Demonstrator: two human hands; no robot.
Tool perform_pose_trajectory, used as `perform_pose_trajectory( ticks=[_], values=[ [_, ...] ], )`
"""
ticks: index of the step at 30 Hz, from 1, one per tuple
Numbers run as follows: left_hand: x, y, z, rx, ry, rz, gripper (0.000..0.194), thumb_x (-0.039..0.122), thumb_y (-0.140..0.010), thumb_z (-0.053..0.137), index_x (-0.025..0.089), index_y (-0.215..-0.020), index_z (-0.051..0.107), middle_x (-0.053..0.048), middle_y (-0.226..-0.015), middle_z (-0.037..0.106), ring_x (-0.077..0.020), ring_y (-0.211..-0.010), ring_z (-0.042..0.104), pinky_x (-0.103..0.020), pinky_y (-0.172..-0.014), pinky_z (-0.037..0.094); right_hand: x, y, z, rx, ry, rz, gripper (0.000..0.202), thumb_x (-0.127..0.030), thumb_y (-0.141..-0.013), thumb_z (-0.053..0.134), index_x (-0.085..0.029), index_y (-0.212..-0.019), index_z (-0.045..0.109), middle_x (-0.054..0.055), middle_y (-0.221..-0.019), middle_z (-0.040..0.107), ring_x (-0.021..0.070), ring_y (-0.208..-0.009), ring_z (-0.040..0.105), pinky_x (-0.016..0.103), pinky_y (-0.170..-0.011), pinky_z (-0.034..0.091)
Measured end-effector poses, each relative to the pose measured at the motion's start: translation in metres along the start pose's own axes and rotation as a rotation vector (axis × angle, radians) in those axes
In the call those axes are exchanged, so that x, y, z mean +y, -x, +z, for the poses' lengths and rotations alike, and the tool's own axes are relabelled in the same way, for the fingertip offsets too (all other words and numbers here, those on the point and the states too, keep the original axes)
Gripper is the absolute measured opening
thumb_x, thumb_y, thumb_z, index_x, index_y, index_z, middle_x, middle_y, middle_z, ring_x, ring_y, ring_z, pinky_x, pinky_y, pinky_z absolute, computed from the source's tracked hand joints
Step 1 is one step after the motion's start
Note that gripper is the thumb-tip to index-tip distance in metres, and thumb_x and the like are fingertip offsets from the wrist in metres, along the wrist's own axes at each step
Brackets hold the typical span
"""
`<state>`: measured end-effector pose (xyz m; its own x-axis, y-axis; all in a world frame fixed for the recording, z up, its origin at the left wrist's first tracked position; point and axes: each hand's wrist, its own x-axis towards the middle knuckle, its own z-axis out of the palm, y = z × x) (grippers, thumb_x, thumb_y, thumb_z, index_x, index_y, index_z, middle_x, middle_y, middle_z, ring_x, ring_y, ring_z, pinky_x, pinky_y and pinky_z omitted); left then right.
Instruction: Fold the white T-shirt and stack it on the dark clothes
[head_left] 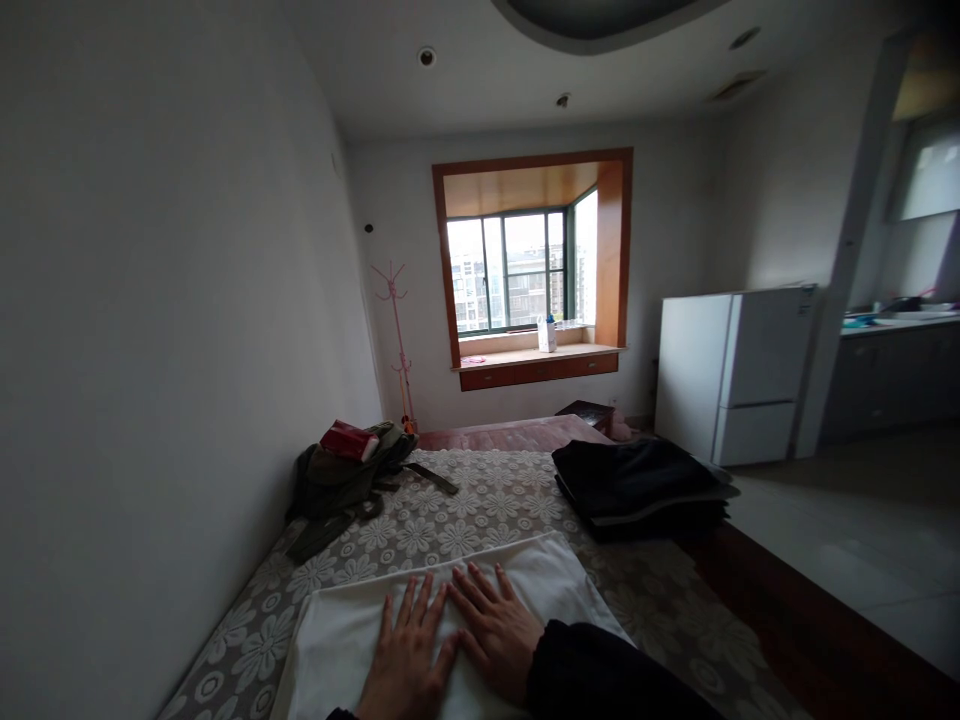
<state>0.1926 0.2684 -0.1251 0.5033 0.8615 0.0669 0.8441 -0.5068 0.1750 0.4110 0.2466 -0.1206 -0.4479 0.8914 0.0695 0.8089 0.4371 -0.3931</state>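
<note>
A folded white cloth [555, 580] lies flat on the bed [450, 510], which has a grey cover with white flowers. My left hand [409, 655] and my right hand [491, 630] both press palm down on the middle of the cloth, side by side and touching, fingers spread and pointing away from me. Neither hand grips anything. A dark sleeve covers my right forearm.
A stack of folded dark clothes [645, 485] sits at the bed's right edge. An olive backpack [341, 480] with a red item [349, 440] on top lies against the left wall. Beyond stand a pink coat stand [397, 340], a bay window [525, 270] and a white fridge [731, 370].
</note>
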Motion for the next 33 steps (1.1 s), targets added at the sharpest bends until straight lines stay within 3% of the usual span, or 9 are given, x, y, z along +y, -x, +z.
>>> perform_pose_trajectory(
  ticks=[6,12,18,23,33],
  values=[
    [0.002,0.001,-0.003,-0.029,-0.005,-0.014,0.065,0.052,-0.115,0.038,0.03,-0.177,0.036,-0.005,-0.183,0.026,-0.0369,-0.173,0.025,-0.074,-0.14,0.023,-0.002,0.0,-0.001,-0.014,0.01,0.019,0.071,-0.051,-0.119,0.039,-0.022,-0.183,0.031,0.01,-0.186,0.016,0.0395,-0.175,0.011,0.077,-0.137,0.005],
    [-0.002,0.0,0.002,0.015,-0.007,-0.002,0.065,0.053,-0.115,0.041,0.031,-0.176,0.039,-0.007,-0.182,0.029,-0.0384,-0.172,0.029,-0.074,-0.139,0.027,0.0,-0.001,-0.001,0.002,0.009,-0.001,0.069,-0.05,-0.119,0.041,-0.027,-0.183,0.031,0.009,-0.186,0.018,0.0397,-0.174,0.013,0.078,-0.137,0.007],
    [-0.003,0.0,0.004,0.022,-0.013,0.01,0.064,0.052,-0.115,0.041,0.031,-0.176,0.037,-0.007,-0.182,0.03,-0.0386,-0.172,0.029,-0.074,-0.139,0.028,-0.005,0.001,-0.005,-0.017,0.022,0.014,0.072,-0.05,-0.119,0.038,-0.02,-0.183,0.029,0.01,-0.186,0.016,0.0396,-0.174,0.012,0.077,-0.137,0.006],
    [-0.006,0.0,0.008,0.069,-0.017,0.031,0.064,0.052,-0.115,0.043,0.032,-0.176,0.037,-0.01,-0.18,0.035,-0.0393,-0.17,0.034,-0.072,-0.138,0.031,-0.001,0.0,-0.001,-0.002,0.013,0.001,0.07,-0.051,-0.119,0.04,-0.024,-0.183,0.03,0.009,-0.186,0.017,0.0401,-0.174,0.013,0.078,-0.136,0.007],
    [-0.003,0.001,0.003,0.038,-0.028,0.021,0.065,0.054,-0.116,0.037,0.031,-0.176,0.039,-0.006,-0.182,0.031,-0.0368,-0.172,0.03,-0.071,-0.139,0.029,0.003,-0.004,0.006,0.011,0.026,0.012,0.071,-0.053,-0.119,0.038,-0.023,-0.183,0.033,0.008,-0.187,0.018,0.0387,-0.175,0.013,0.076,-0.138,0.008]
  ],
)
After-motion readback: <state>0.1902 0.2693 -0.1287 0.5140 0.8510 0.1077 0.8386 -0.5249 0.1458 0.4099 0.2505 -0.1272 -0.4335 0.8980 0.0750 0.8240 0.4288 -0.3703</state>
